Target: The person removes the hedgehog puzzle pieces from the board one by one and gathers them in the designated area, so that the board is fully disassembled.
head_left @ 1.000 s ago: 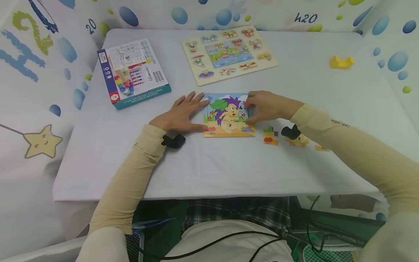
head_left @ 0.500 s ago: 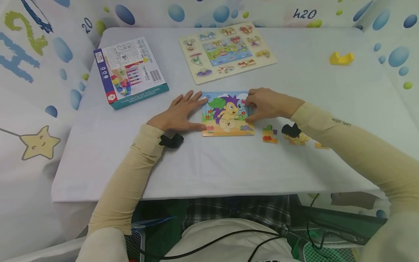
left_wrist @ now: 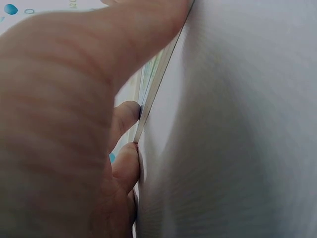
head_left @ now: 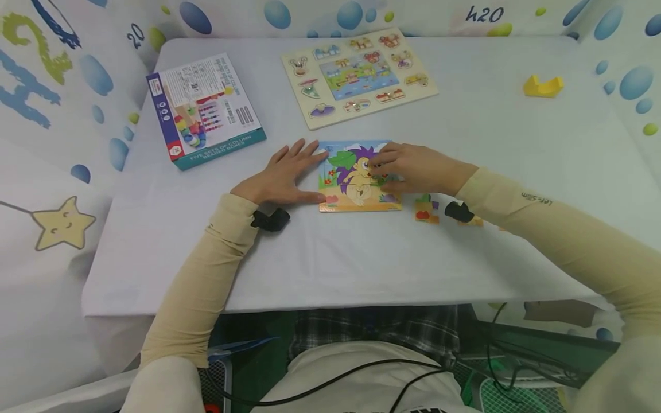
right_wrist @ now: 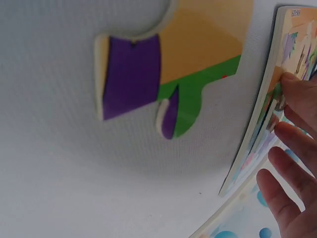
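Observation:
A jigsaw board (head_left: 360,207) with a purple hedgehog picture lies flat on the white table. My left hand (head_left: 286,176) rests at its left side, fingers spread, thumb and forefinger touching the edge. In the left wrist view the board's thin edge (left_wrist: 157,82) runs beside those fingers. My right hand (head_left: 419,167) lies over the board's right part, thumb and fingertips on the picture, hiding some of it. The right wrist view shows its outer fingers (right_wrist: 277,193) extended; whether a piece is under the fingertips is unclear. A loose jigsaw piece (head_left: 423,211) lies just right of the board.
More loose pieces (head_left: 472,222) lie partly hidden under the right wrist. Behind the board is a wooden knob puzzle (head_left: 322,121). A boxed bead set (head_left: 219,143) stands at the back left, and a yellow notched block (head_left: 543,86) at the far right.
My right hand has moved left from the board's right edge onto the picture, covering more of it. The left hand has stayed in place; the view has shifted slightly.

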Action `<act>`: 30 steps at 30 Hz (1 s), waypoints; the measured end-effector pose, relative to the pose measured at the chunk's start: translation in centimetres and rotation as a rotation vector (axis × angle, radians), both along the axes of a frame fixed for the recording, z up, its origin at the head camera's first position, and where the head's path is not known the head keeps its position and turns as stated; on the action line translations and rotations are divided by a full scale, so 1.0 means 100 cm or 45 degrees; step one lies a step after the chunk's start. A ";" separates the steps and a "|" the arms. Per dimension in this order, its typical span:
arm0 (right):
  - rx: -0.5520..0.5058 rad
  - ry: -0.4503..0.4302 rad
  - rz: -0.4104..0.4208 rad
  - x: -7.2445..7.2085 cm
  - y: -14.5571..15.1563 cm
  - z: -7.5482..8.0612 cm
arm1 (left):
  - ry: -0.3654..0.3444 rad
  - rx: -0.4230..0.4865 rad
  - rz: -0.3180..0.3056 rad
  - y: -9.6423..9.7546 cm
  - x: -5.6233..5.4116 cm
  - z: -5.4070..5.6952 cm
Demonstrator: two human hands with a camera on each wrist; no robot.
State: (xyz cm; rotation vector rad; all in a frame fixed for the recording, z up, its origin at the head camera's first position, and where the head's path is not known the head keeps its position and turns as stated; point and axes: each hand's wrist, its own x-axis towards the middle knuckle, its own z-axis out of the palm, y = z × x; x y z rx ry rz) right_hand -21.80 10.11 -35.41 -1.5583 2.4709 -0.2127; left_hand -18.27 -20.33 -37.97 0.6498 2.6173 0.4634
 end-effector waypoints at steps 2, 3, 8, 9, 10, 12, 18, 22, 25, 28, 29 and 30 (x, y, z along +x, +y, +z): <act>-0.004 0.041 0.032 -0.001 0.001 -0.002 | -0.002 -0.001 0.001 0.000 0.000 -0.002; -0.003 0.056 0.039 -0.001 0.002 -0.003 | -0.002 -0.002 0.000 0.000 -0.001 -0.003; 0.035 0.090 0.048 -0.002 0.003 -0.006 | -0.004 -0.014 0.001 0.000 -0.002 -0.006; 0.043 0.093 0.049 -0.002 0.004 -0.006 | -0.005 -0.012 0.002 0.000 -0.002 -0.006; 0.052 0.092 0.048 -0.002 0.004 -0.006 | -0.007 -0.013 0.002 0.000 -0.002 -0.005; 0.077 0.107 0.048 -0.002 0.004 -0.005 | -0.008 -0.013 0.003 0.000 -0.001 -0.004; 0.107 0.190 0.077 -0.004 0.005 -0.005 | 0.001 -0.007 -0.006 0.000 -0.002 -0.004; 0.106 0.205 0.086 -0.004 0.006 -0.007 | -0.001 -0.009 -0.008 0.001 -0.003 -0.004; 0.096 0.220 0.092 -0.004 0.007 -0.007 | -0.002 -0.004 -0.009 0.001 -0.003 -0.002; 0.081 0.240 0.097 -0.003 0.007 -0.009 | 0.000 0.002 -0.013 -0.001 -0.003 -0.002; 0.077 0.240 0.094 -0.003 0.007 -0.009 | 0.002 0.004 -0.015 -0.001 -0.003 -0.003; 0.072 0.235 0.089 -0.003 0.008 -0.010 | 0.004 0.004 -0.019 -0.002 -0.003 -0.003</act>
